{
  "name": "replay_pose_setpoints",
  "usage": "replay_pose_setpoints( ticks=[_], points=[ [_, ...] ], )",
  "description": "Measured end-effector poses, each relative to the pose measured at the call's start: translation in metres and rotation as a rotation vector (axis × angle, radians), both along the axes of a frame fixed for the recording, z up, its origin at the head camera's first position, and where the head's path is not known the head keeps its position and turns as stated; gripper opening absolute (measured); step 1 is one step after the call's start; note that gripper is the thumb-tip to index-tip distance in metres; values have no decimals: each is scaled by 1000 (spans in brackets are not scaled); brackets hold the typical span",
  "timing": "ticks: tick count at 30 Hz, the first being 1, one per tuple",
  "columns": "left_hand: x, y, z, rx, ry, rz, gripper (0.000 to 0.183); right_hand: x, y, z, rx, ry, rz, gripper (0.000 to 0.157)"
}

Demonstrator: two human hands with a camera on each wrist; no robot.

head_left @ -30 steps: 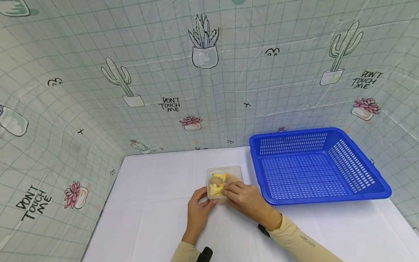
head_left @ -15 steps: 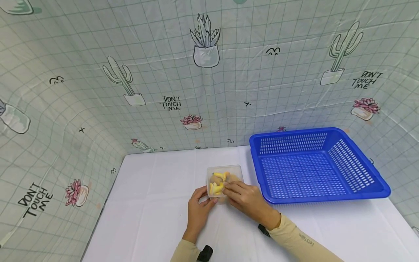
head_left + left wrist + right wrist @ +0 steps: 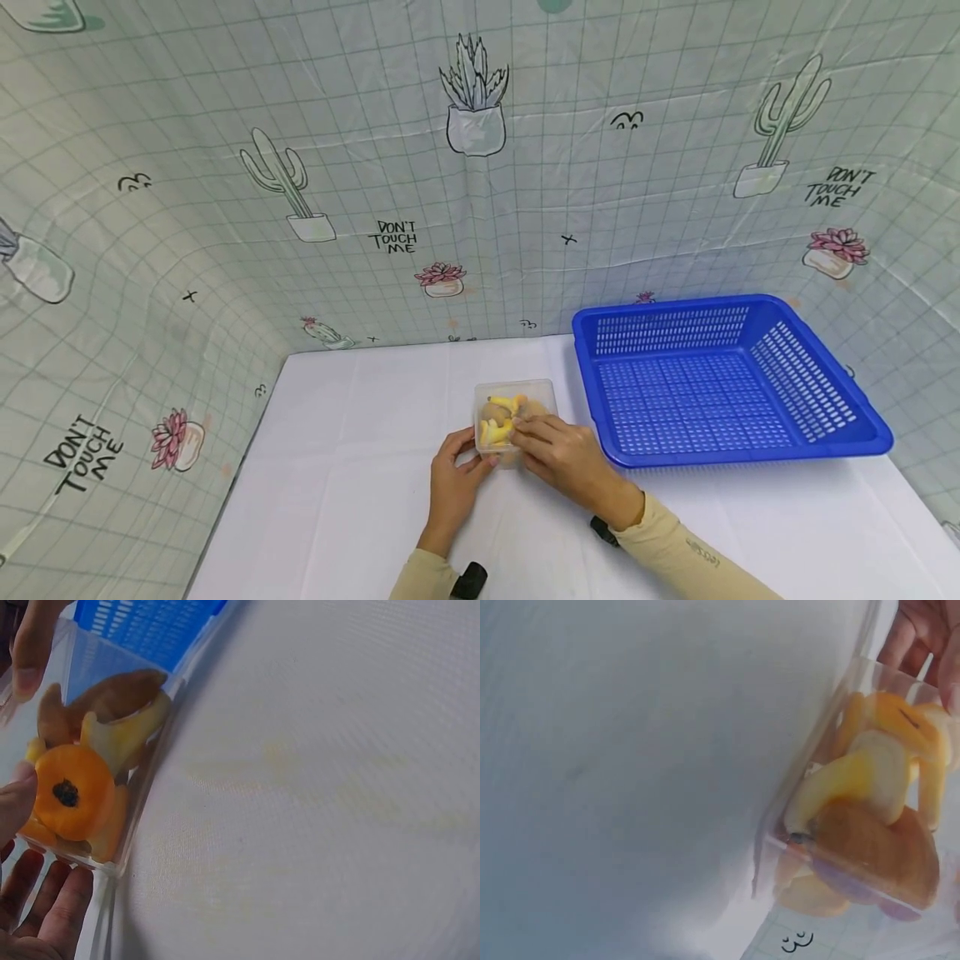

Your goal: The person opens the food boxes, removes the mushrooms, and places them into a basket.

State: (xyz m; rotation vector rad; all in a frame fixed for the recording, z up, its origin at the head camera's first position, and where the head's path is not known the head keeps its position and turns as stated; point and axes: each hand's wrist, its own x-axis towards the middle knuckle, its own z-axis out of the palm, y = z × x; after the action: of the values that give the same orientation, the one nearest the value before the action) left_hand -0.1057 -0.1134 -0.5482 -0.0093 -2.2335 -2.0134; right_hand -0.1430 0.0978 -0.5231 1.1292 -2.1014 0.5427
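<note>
A clear plastic box (image 3: 484,394) full of yellow, brown and orange play-food pieces stands on the white tabletop in the head view. My left hand (image 3: 453,492) grips its near left corner, thumb on the near side. In the left wrist view a round orange piece with a dark stem (image 3: 75,791) lies at that end of the box. Bent over the box's right side is my right hand (image 3: 562,454), fingertips right at a yellow banana-like piece (image 3: 495,433); whether they pinch it I cannot tell. The right wrist view shows a brown piece (image 3: 877,851) against the clear wall.
A large blue plastic basket (image 3: 587,392) with slotted sides stands right of the box, near the right forearm. Behind the white-covered table (image 3: 337,467) hangs a checked cloth (image 3: 525,192) printed with cacti, which also runs along both sides.
Both hands and the box hold nearly the same place throughout. The head view shifts only slightly.
</note>
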Motion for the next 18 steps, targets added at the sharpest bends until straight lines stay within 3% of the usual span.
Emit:
replay_pose_setpoints(
  ticks=[12, 18],
  points=[
    [0, 0, 0, 3, -19, -18, 49, -1, -5, 14, -98, -56, -36, 33],
    [1, -4, 1, -2, -40, -36, 57, 1, -7, 25, -95, -120, -64, 31]
  ],
)
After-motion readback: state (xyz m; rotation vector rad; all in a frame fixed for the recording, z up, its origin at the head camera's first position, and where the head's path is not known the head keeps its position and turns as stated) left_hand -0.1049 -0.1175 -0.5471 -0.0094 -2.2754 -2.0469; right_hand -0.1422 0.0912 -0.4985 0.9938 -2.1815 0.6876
